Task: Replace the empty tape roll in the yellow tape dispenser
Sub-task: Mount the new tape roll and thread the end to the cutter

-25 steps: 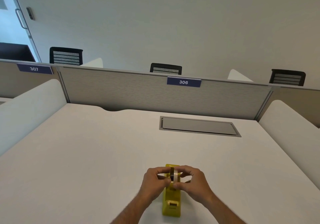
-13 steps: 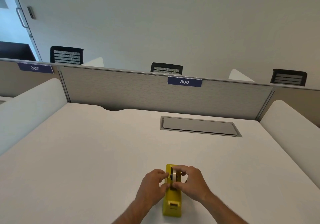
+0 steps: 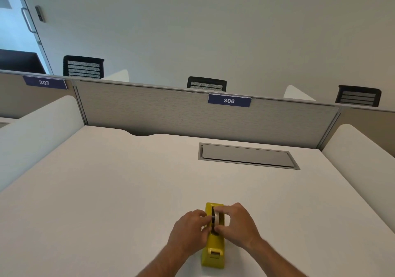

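Yellow plastic forms the tape dispenser (image 3: pixel 213 244), a long weighted-looking body lying on the white bench (image 3: pixel 106 191), its cutter end nearest the person. Right hand (image 3: pixel 237 225) pinches the pale tape roll (image 3: pixel 216 218) in the cradle; left hand (image 3: pixel 190 229) grips the body just beside it. Judged light, stiff and slick-edged, the roll is best held by its flat sides.
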Tool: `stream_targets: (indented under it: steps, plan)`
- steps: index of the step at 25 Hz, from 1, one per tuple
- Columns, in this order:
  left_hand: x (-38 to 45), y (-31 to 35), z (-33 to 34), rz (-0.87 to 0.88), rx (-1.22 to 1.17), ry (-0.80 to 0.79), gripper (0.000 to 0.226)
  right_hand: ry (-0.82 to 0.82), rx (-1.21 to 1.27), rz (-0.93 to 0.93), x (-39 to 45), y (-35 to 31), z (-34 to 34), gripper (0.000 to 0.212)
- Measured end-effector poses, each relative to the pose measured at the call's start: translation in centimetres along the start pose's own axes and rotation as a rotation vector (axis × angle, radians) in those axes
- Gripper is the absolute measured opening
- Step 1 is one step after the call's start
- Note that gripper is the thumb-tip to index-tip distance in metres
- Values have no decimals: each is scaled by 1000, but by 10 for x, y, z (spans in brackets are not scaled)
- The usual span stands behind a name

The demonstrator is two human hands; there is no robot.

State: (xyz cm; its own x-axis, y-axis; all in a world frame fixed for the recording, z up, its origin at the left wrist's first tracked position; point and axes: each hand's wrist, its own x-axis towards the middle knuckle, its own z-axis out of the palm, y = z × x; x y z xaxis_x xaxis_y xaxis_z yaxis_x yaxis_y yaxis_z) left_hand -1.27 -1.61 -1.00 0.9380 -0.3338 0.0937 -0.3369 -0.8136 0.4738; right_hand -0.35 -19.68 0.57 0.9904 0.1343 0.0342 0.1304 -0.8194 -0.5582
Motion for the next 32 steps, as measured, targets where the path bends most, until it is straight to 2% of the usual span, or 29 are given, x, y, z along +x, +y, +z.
stream_targets:
  steps: [11,18,24,26,29,32]
  plan:
    - [2,-4,6,-26,-42,22,40,72,-64,-95,-9,3,11,53]
    - [3,-5,7,-87,-119,20,50,161,-54,-195,-14,3,9,25]
    - [10,-4,5,-102,-272,-75,68,189,-45,-230,-13,1,6,17]
    - [12,-3,5,-117,-290,-111,67,183,-38,-242,-13,0,4,14]
    - [16,-2,6,-137,-302,-92,57,167,7,-238,-9,1,3,19]
    - [18,-3,6,-129,-313,-89,55,91,21,-218,-6,1,1,39]
